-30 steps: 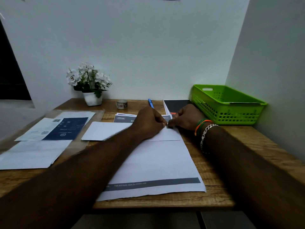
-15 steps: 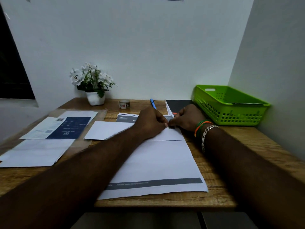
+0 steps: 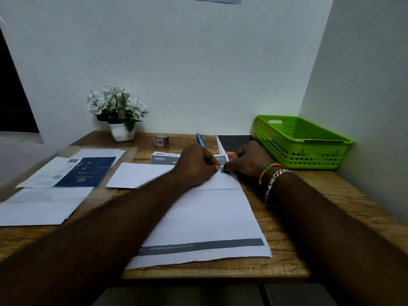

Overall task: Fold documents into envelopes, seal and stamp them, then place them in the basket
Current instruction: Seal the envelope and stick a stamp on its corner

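Observation:
A white envelope [image 3: 141, 176] lies across the desk's middle, on top of a large white sheet [image 3: 205, 219] with a grey band near its front edge. My left hand [image 3: 195, 167] and my right hand [image 3: 250, 161] meet at the envelope's far right corner. Their fingertips pinch a small pale-green stamp [image 3: 221, 169] against it. A roll of stamps [image 3: 161, 140] stands at the back. The green basket [image 3: 284, 149] sits at the back right, with a pale sheet edge showing inside.
A blue pen [image 3: 199, 138] and a black-covered pad [image 3: 234, 141] lie behind my hands. Printed grey leaflets [image 3: 163, 159] peek out past the envelope. More documents [image 3: 72, 171] lie on a clear sleeve at the left. A white potted plant [image 3: 120, 115] stands by the wall.
Both hands stay at the envelope's corner with fingertips together. Only the camera has shifted slightly.

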A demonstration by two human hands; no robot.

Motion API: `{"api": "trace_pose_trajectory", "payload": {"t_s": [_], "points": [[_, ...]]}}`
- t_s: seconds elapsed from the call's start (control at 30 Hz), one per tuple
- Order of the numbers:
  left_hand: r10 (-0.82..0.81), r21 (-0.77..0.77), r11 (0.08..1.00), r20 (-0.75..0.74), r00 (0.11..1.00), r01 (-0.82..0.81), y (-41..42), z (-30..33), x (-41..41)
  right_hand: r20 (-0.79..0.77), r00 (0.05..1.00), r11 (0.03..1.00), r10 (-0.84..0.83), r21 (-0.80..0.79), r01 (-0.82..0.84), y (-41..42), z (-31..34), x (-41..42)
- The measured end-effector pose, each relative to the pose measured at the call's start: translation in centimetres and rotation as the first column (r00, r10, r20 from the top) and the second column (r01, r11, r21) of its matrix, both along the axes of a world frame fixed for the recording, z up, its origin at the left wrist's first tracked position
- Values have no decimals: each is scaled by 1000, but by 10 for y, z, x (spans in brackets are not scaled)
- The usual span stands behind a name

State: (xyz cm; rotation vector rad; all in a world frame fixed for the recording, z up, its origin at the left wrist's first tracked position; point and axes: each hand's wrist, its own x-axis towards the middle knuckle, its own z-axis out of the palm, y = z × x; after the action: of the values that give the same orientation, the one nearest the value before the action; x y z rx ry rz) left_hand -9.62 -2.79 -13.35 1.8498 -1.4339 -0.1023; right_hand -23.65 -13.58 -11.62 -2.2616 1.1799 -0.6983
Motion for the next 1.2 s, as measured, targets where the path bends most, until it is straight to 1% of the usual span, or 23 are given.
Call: {"api": "trace_pose_trajectory", "payload": {"t_s": [0.13, 0.4, 0.5, 0.6, 0.7, 0.77, 1.07, 1.2], "points": [[-10, -2, 1000, 4, 1000, 10, 0, 0, 1, -27, 998, 998, 60, 26, -59, 2, 3, 0], [-7, -3, 1000, 2, 1000, 7, -2, -2, 1, 7, 1000, 997, 9, 76, -9, -2, 3, -3], [-13, -9, 1000, 12, 1000, 13, -1, -1, 2, 12, 1000, 999, 6, 48, -6, 1, 0, 3], [-15, -5, 1000, 12, 1000, 15, -1, -1, 3, 43, 998, 999, -35, 12, 35, 3, -2, 8], [-3, -6, 1000, 11, 1000, 3, -3, -2, 2, 54, 995, 997, -82, 7, 81, 3, -1, 6], [1, -5, 1000, 7, 1000, 0, -3, -2, 2, 50, 995, 997, -82, 7, 82, 3, -1, 5], [9, 4, 1000, 7, 1000, -9, -4, -2, 2, 13, 998, 998, -58, 36, 57, -8, -1, -1], [9, -4, 1000, 2, 1000, -9, -6, -4, 3, -10, 1000, 995, 2, 103, -1, -7, 4, -5]]}}
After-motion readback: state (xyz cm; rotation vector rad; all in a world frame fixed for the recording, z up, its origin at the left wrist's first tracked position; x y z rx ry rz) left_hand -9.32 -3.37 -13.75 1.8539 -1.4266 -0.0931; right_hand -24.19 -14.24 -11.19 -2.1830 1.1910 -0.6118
